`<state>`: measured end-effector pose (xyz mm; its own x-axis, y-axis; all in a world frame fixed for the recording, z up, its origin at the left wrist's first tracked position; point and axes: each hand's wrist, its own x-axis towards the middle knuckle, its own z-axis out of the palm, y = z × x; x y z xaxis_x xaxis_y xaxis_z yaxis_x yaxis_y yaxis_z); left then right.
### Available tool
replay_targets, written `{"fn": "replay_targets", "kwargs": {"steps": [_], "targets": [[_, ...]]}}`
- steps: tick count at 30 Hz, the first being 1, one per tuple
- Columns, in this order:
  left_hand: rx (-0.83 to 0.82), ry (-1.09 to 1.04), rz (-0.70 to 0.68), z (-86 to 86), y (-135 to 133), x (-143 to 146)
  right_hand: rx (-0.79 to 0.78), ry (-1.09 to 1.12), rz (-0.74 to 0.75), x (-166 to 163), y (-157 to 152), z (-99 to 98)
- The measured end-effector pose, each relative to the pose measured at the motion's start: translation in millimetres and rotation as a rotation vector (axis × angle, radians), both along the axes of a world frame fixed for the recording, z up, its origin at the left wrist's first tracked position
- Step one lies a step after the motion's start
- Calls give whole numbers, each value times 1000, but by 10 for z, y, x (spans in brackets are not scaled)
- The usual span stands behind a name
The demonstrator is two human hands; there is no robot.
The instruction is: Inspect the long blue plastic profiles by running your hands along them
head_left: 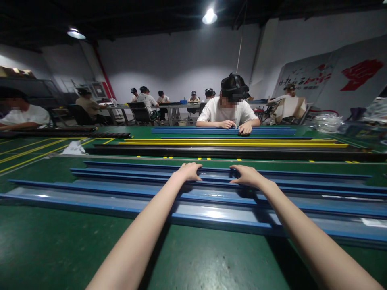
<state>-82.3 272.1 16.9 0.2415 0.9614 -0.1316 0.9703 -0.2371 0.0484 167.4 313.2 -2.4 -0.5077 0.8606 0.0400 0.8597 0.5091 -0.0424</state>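
"Across the middle of the green table, what lies under those two bare hands?"

"Long blue channels, side by side and roughly in line with the table's far edge. Their left ends show; some run out of view toward the table's right side."

"And the left hand?"

"Over the rearmost channels, palm down, thumb and fingers curved and spread apart. I can't tell whether it touches the rails."

"Same for the right hand?"

"Yes, mirrored: fingertips and thumb well apart, facing the left hand across a gap. Contact is unclear there too."

"What sits beyond them?"

"A black strip, then yellow strips, both lengthwise. Along the far edge are more blue strips, where a co-worker leans in with both hands."

"Anything toward the left side?"

"Crumpled white sheeting, just beside the black strip's left end."
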Motion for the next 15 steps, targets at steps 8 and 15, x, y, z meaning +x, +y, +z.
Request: {"fn": "replay_targets", "kwargs": {"steps": [8,15], "targets": [[16,14,-19,-87,89,-87,-24,-24,9,16,98,-60],[155,105,-93,165,-51,-143,259,23,73,65,-37,63]]}}
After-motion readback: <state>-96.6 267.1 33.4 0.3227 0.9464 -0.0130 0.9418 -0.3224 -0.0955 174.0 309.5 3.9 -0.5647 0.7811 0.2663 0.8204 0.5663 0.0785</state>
